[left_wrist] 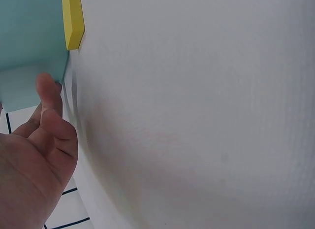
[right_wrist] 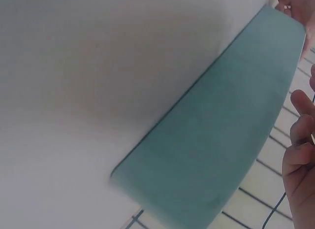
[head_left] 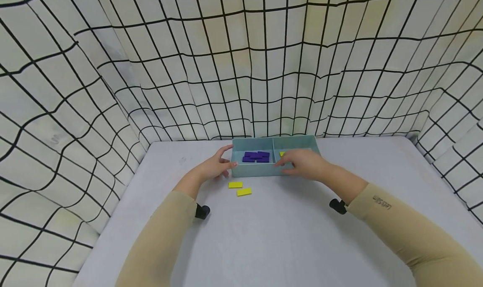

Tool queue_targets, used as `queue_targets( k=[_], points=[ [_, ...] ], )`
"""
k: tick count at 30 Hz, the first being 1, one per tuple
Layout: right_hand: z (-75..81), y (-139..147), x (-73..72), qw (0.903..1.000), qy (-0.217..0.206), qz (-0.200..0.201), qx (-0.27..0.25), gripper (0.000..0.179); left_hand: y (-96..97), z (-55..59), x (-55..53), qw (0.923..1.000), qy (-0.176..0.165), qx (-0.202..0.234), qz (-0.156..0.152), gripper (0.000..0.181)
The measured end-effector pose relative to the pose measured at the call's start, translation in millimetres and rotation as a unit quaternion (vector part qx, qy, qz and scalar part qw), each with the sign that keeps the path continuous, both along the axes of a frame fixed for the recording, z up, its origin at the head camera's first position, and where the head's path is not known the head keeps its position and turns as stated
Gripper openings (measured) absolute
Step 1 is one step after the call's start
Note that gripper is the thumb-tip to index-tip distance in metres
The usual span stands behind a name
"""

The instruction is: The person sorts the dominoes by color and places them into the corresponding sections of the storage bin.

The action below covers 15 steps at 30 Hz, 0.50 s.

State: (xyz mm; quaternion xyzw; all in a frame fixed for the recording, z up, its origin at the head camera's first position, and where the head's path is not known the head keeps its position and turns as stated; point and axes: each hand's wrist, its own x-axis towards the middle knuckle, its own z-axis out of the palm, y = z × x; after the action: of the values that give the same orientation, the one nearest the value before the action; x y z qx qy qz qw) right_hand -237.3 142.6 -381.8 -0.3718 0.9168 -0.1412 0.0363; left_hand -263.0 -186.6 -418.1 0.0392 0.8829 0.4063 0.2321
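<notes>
A light teal box [head_left: 253, 170] with two compartments stands at the far side of the table. Several purple tiles [head_left: 256, 156] lie in its left compartment. In the right compartment a bit of yellow tile [head_left: 281, 153] shows, the rest covered by my right hand [head_left: 305, 164]. That hand reaches over the front wall with fingers bent loosely; nothing shows between thumb and fingers. My left hand [head_left: 214, 165] touches the box's left end, thumb by the front corner and fingers spread. Near it on the table lie two yellow tiles, the nearer one [head_left: 244, 192] and the farther one [head_left: 235, 185].
The white table [head_left: 264, 236] ends at the back and sides against white cloth with a black grid [head_left: 256, 65]. Dark wrist cameras stick out below the left sleeve [head_left: 166, 228] and the right sleeve [head_left: 407, 224].
</notes>
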Motion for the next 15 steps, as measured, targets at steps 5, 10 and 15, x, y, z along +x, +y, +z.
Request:
queue_targets(
  k=[5,10,15],
  points=[
    [-6.6,-20.2,5.8,0.9996,-0.019,0.019,0.014,0.025,-1.2,-0.7,-0.4,1.0,0.001,-0.002,-0.001,0.082],
    [-13.6,-39.1,6.8,0.9988,-0.032,0.028,0.026,0.025,-0.3,-0.7,-0.6,1.0,0.0,-0.003,0.001,0.082],
    [-18.7,-59.1,6.6,0.9973,-0.049,0.04,0.038,0.026,-0.2,-1.6,-1.2,1.0,0.0,-0.004,0.0,0.081]
  ],
)
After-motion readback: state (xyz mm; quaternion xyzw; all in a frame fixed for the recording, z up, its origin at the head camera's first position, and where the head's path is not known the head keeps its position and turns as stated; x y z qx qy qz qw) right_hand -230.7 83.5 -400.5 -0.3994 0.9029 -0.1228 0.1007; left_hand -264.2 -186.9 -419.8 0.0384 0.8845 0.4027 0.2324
